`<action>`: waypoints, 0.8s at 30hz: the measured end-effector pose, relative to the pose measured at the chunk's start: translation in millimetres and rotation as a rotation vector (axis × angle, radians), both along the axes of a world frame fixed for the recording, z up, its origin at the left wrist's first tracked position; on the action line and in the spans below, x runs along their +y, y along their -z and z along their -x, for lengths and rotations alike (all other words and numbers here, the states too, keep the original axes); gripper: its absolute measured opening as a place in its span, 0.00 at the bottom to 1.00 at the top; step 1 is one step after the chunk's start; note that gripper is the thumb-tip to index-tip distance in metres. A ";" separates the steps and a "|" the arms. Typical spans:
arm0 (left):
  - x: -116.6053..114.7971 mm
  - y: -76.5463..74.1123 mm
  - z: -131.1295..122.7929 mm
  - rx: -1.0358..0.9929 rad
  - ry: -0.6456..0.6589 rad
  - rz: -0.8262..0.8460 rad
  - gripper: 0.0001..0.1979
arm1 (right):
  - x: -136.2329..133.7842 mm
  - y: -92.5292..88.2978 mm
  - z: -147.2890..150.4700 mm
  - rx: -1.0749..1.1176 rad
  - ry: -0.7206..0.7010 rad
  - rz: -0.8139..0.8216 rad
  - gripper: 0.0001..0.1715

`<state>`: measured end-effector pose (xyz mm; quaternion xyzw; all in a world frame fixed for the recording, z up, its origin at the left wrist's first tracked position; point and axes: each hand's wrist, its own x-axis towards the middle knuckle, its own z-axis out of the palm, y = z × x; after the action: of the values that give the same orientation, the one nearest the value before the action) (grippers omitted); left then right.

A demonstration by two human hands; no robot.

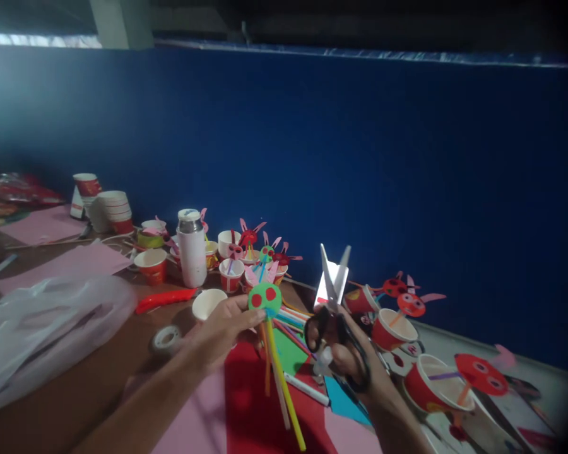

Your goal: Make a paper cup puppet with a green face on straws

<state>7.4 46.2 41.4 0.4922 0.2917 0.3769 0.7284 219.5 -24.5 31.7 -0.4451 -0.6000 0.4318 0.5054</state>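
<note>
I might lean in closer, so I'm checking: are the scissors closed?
No, the right hand holds the scissors with their two blades spread apart.

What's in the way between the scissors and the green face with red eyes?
Nothing that I can see. The right hand holds the scissors, apart from the green face in the left hand. Some colored straws show in the gap, but they seem to lie below, out of the way.

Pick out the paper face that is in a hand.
The green face, held in the left hand; the other faces, including another green one, are at the cups.
</note>
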 end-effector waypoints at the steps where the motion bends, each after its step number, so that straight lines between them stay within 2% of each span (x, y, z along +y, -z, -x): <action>1: -1.6 0.9 -2.4 0.005 -0.032 0.002 0.11 | 4.3 -0.2 6.7 0.017 0.016 0.012 0.32; 4: -5.4 4.1 -8.6 0.016 -0.101 -0.001 0.10 | 10.6 1.6 22.1 0.057 0.071 0.013 0.27; 11: -7.8 9.4 -17.2 0.071 -0.089 -0.014 0.11 | 9.8 15.0 40.0 0.108 0.089 0.076 0.25; 19: -8.3 13.7 -17.5 0.032 -0.048 0.026 0.14 | 10.2 16.0 43.7 0.089 0.133 0.020 0.23; 24: -6.5 15.7 -14.6 -0.065 -0.054 0.120 0.15 | 10.9 19.5 39.8 0.118 0.117 -0.011 0.23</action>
<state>22.0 39.7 25.7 0.4269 0.3032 0.3942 0.7553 179.7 -13.6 12.2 -0.4506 -0.5444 0.4235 0.5667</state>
